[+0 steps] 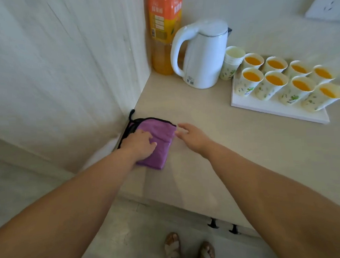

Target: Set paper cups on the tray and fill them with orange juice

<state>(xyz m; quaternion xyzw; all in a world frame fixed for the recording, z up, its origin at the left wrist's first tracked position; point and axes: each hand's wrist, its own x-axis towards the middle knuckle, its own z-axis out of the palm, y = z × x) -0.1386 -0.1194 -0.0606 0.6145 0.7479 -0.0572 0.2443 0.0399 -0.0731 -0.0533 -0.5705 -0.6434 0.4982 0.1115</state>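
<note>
Forearms (pixel 89 192) bare; pale strappy sandals (pixel 172 247) on feet.

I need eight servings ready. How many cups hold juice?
8, all on the white tray: four in the back row, four in the front row. The empty stack by the tray's left end is not counted. None looks hidden.
</note>
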